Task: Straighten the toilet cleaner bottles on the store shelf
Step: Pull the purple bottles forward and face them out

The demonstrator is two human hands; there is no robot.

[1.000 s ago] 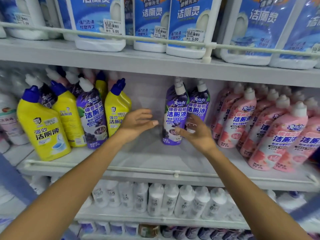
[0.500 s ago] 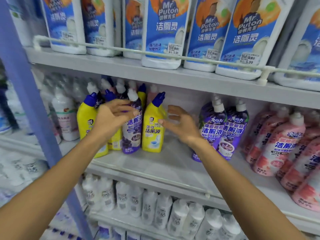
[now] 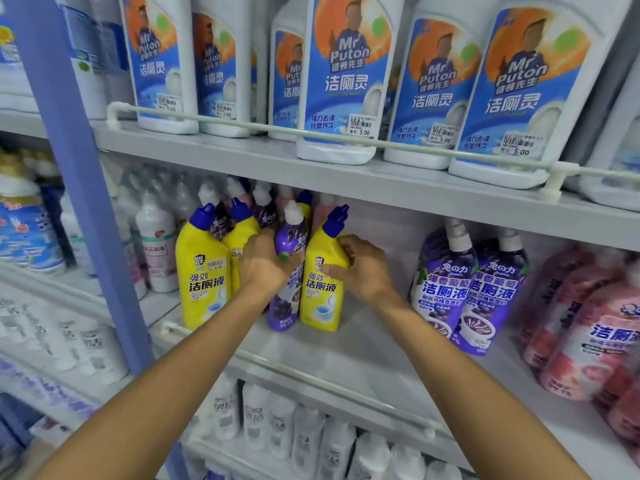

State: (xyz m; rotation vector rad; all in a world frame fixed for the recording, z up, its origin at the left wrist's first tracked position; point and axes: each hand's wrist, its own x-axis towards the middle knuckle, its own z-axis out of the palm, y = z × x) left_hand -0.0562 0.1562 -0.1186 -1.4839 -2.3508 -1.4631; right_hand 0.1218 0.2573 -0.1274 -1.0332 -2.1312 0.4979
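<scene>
- Reaching up from the bottom edge, two bare forearms cross in front of a row of small white plastic bottles (image 3: 304, 434) on the lowest shelf.
- A pale metal guard rail (image 3: 311, 379) runs along the front lip of the grey middle shelf (image 3: 346, 355), with a bare stretch of shelf behind it.
- The left hand (image 3: 265, 263) has its fingers curled round the shoulder of a purple squeeze bottle with a white cap (image 3: 282, 308), covering part of its label.
- The right hand (image 3: 360, 271) grips a yellow plastic bottle with a blue angled cap (image 3: 320, 292), fingers wrapped round its upper right side and thumb lying on the front.
- These two bottles stand touching, side by side, left of the shelf's middle. Both labels face forward.
- Just to the left stands another yellow blue-capped bottle (image 3: 202, 271), with more yellow and purple bottles crowded close behind.
- Well apart to the right lean two purple grape-print bottles (image 3: 440, 292), and beyond them a cluster of pink bottles (image 3: 595, 327).
- A blue metal upright post (image 3: 69, 168) bounds the bay on the left.
- On the shelf above, large white jugs with blue labels (image 3: 343, 81) carry price stickers.
</scene>
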